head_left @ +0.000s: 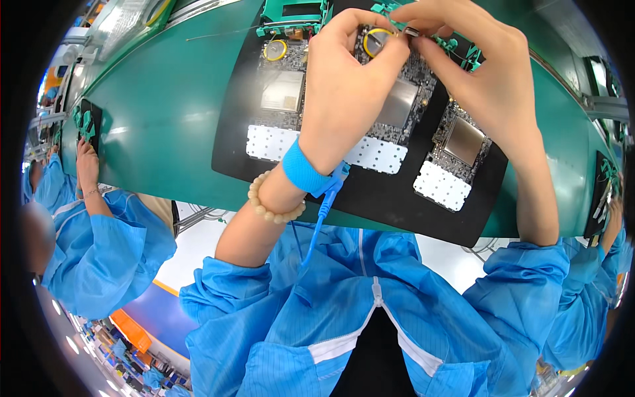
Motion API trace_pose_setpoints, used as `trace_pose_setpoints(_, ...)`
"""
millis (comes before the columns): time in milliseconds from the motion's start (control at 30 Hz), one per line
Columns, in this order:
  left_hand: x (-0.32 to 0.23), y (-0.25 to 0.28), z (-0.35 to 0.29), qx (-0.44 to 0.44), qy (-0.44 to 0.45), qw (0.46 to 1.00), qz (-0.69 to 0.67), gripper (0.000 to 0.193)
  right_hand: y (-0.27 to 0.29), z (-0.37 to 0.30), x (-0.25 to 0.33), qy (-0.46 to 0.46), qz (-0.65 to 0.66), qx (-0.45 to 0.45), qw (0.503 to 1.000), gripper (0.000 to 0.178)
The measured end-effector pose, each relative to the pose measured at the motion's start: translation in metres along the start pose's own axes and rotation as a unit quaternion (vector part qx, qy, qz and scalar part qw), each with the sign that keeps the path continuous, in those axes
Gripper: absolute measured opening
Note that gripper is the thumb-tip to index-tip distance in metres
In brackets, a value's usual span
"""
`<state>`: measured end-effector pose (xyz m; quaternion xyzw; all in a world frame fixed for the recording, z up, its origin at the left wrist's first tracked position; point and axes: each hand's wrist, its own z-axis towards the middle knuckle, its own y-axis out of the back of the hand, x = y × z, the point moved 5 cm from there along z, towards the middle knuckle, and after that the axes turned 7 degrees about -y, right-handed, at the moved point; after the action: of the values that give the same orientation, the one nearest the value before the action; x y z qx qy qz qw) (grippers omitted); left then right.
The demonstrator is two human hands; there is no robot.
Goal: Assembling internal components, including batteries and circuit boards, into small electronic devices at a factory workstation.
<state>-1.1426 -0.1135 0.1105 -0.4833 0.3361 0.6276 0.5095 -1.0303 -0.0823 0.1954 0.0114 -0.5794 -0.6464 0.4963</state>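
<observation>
My left hand [354, 79] reaches over the middle circuit board [420, 73], thumb and index finger drawn together beside a yellow-rimmed coin cell [375, 42]. What those fingertips hold is hidden. Opposite it, my right hand [493, 83] is closed, its fingertips around a small silver-and-dark metal part [411, 31] at the board's far end. A second circuit board [281, 92] lies to the left, bearing its own coin cell [275, 49]. On the right lies a third board [463, 142]. Each board has a silver shield and a white perforated strip at its near end.
A black mat [370, 202] under the boards rests on the green table [165, 112]. Green plastic fixtures [291, 20] stand at the boards' far ends. A blue cord [324, 208] hangs from my left wristband. Co-workers in blue smocks sit left [99, 245] and right [585, 298].
</observation>
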Motion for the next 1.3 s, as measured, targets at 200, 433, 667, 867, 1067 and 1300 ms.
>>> trace_pose_setpoints(200, -0.008, -0.003, -0.006, -0.022, 0.044, 0.999, -0.019, 0.017, -0.013, -0.010, -0.020, 0.003, 0.113, -0.002, 0.994, 0.019)
trace_pose_setpoints(433, -0.004, -0.003, -0.010, -0.011, 0.015, 0.999, -0.030, 0.016, -0.024, -0.011, -0.024, 0.008, 0.134, 0.020, 0.991, 0.025)
trace_pose_setpoints(667, 0.003, -0.007, -0.011, 0.124, 0.084, 0.981, 0.123, 0.022, 0.050, 0.088, -0.180, -0.057, -0.044, -0.036, 0.997, 0.019)
trace_pose_setpoints(867, 0.000, -0.021, 0.026, 0.125, 0.007, 0.939, 0.319, 0.025, 0.006, 0.130, -0.237, -0.131, -0.234, -0.085, 0.959, 0.025)
trace_pose_setpoints(1067, -0.045, -0.020, -0.024, 0.040, -0.216, 0.853, 0.474, 0.037, 0.015, 0.122, -0.209, -0.190, -0.187, -0.130, 0.955, 0.016)
trace_pose_setpoints(1300, -0.029, -0.095, -0.047, 0.155, -0.116, 0.876, 0.441, 0.036, 0.055, 0.104, -0.173, -0.057, 0.016, -0.157, 0.986, 0.013)
